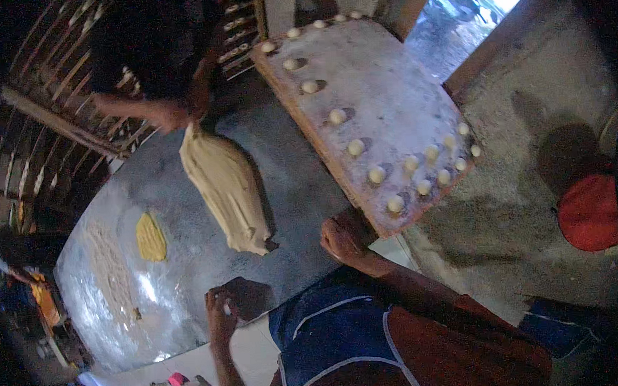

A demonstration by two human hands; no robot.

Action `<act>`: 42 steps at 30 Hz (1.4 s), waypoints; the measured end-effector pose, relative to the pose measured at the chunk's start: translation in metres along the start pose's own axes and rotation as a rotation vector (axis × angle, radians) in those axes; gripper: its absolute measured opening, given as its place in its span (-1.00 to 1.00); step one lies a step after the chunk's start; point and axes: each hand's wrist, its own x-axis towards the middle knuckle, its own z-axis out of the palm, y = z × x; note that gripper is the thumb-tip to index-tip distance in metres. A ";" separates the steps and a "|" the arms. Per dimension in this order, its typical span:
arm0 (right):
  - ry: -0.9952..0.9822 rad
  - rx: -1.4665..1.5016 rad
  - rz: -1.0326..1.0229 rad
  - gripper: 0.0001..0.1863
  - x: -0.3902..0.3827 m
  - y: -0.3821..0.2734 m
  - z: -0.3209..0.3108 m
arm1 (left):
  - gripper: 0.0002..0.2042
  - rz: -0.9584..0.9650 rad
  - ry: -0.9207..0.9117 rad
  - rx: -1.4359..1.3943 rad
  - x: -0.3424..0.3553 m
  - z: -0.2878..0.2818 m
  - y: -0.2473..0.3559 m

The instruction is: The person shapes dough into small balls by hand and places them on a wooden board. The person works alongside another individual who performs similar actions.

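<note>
My left hand (221,311) is closed just above the near edge of the grey metal table (294,159). A small whitish bit shows at its fingers, too small to name. To the right, my right hand (342,240) is curled closed by the near corner of a floured board (387,86); whether anything is inside it is hidden. Small round dough balls (396,204) line the board's edges. Between my hands and a co-worker lies a long, pale slab of dough (226,183). The co-worker's hands (171,116) are at its far end.
A flat yellow lump (151,238) and a whitish smear (109,264) lie on the table's left part. Slatted wood (57,121) stands behind the co-worker. A red round object (592,213) is at the far right, above the concrete floor (503,212).
</note>
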 end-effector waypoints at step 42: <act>-0.538 1.246 0.869 -0.34 0.042 -0.109 0.068 | -0.65 -0.031 0.351 -0.154 0.082 0.044 0.070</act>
